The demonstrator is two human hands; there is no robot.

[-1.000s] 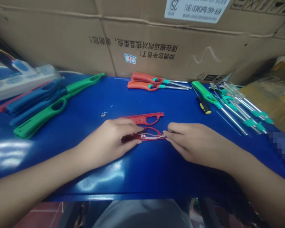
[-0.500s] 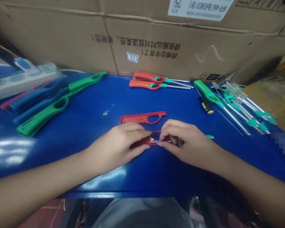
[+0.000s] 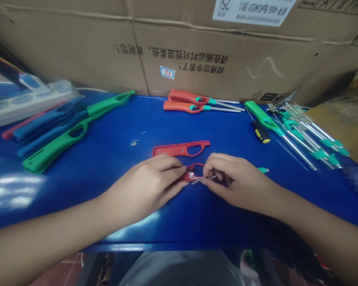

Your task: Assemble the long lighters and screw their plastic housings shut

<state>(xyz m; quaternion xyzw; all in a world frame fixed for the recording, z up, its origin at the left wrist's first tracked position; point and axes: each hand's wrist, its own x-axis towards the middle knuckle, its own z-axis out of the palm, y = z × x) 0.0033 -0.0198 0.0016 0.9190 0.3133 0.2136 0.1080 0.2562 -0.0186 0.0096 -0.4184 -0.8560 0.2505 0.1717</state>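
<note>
Between my hands lies a red lighter handle half (image 3: 194, 165), with thin white wires (image 3: 193, 174) across its inside. My left hand (image 3: 155, 176) is closed around its left end, thumb and fingers pinching the shell. My right hand (image 3: 229, 172) pinches the wires near the handle's middle, the other fingers curled in. Part of the shell is hidden under both hands. Just beyond my fingers, the matching red shell half (image 3: 176, 149) rests on the table with its inner side up. A teal tip (image 3: 263, 170) shows past my right hand.
Several small screws (image 3: 133, 143) lie left of the shell. Orange lighters (image 3: 179, 105) sit at the back by a cardboard box (image 3: 92, 51). A screwdriver (image 3: 261, 133) and several metal lighter rods (image 3: 310, 135) are at right. Green handle shells (image 3: 44, 157), blue shells and a power strip (image 3: 24, 103) stand left.
The white wires have shifted at my right fingertips, and a thin end now sticks out below the red shell's edge. Both hands stay nearly in place; the view has moved slightly.
</note>
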